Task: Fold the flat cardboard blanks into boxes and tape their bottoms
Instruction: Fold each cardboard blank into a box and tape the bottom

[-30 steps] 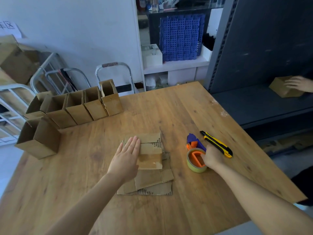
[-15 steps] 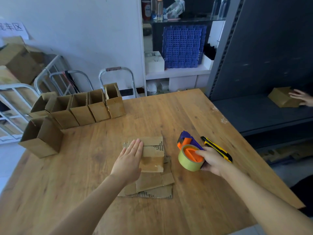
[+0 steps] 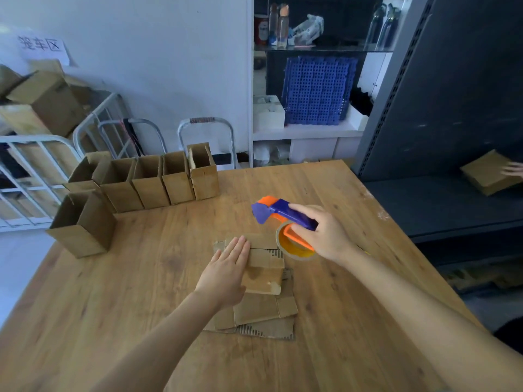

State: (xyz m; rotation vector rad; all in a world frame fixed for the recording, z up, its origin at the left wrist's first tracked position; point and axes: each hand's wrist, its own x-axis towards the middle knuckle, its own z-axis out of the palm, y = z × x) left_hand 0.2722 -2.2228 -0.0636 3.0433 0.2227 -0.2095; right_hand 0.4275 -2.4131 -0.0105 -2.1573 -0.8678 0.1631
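Observation:
A small folded cardboard box (image 3: 263, 267) lies on its side on a stack of flat cardboard blanks (image 3: 263, 315) in the middle of the wooden table (image 3: 113, 306). My left hand (image 3: 227, 271) rests flat on the box's left side, fingers together, pressing it down. My right hand (image 3: 325, 236) grips the purple handle of an orange and purple tape dispenser (image 3: 278, 215) with a yellowish tape roll, held in the air just above the box's far right end.
Several folded open boxes (image 3: 158, 182) stand in a row at the table's far left, with one more box (image 3: 82, 224) in front of them. A dark metal shelf (image 3: 452, 123) stands to the right, where another person's hand (image 3: 513, 169) rests on a cardboard box (image 3: 486, 172).
My right hand lifted the tape dispenser off the table and carried it left and up, over the box. My left hand stayed on the box.

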